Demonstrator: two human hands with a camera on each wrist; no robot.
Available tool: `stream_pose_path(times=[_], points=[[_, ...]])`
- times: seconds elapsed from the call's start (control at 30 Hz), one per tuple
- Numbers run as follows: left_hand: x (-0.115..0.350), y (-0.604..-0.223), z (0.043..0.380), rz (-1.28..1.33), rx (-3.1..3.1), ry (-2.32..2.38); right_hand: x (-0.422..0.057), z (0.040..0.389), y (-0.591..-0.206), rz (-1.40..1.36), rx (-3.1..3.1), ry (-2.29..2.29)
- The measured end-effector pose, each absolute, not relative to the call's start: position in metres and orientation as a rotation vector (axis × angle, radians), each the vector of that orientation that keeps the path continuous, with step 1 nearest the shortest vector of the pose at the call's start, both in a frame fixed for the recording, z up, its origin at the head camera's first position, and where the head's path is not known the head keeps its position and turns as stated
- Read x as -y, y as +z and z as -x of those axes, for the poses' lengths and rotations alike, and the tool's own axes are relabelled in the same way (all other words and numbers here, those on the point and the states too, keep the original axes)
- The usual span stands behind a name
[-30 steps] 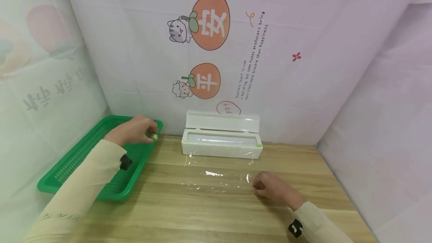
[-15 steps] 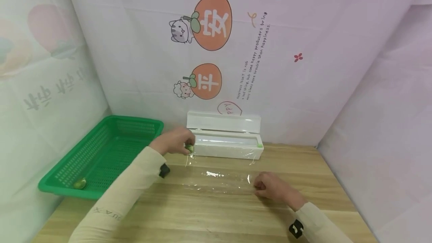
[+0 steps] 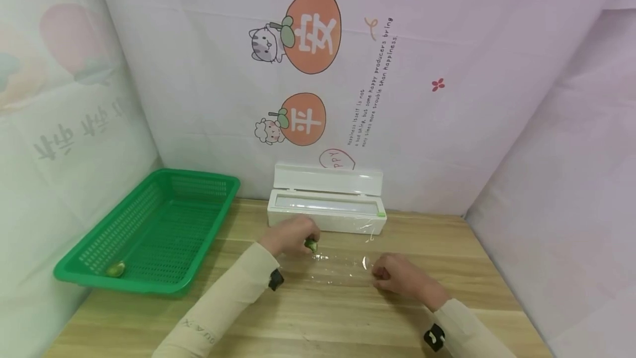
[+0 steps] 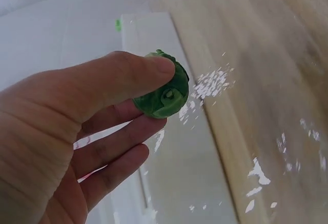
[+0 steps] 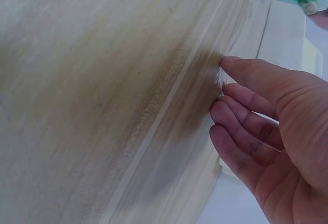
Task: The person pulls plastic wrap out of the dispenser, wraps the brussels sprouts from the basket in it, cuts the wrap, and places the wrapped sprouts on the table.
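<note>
My left hand [image 3: 290, 235] pinches a small green Brussels sprout [image 4: 169, 92] between thumb and fingers, over the sheet of clear cling film [image 3: 340, 272]. The film stretches forward from a white cling film box [image 3: 325, 221], whose lid [image 3: 328, 180] stands raised and whose roll shows inside. At the sheet's near right corner, my right hand [image 3: 401, 275] pinches the film's edge with thumb and index finger. The right wrist view shows its other fingers loosely bent, close above the wooden table.
A green plastic basket [image 3: 119, 288] stands at the left, with another Brussels sprout [image 3: 116, 269] in its near left corner. The wooden table [image 3: 338, 325] extends in front. Printed white cloth [image 3: 208, 70] hangs behind and on both sides.
My left hand has carried the Brussels sprout rightward from above the basket, past the box's left end, to over the film. The right hand has stayed in place at the film's edge.
</note>
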State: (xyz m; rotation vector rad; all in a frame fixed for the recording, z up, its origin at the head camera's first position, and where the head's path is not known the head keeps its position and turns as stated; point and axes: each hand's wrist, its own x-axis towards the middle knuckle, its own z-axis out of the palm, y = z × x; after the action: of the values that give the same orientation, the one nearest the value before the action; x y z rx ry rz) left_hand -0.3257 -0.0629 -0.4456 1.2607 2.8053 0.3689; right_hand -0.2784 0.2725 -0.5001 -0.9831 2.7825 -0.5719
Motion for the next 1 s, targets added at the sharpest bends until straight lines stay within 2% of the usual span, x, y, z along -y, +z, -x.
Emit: stream_pose_path(times=[0.43,1.0], points=[[0.044,-0.479,0.319,-1.268,-2.850,0.432,-0.269,0.280,-0.498,1.015,-2.781,-0.542],[0.032,-0.485,0.315,-1.187,-2.810,0.421,-0.271,0.278,-0.498,1.027,-2.789,-0.532]])
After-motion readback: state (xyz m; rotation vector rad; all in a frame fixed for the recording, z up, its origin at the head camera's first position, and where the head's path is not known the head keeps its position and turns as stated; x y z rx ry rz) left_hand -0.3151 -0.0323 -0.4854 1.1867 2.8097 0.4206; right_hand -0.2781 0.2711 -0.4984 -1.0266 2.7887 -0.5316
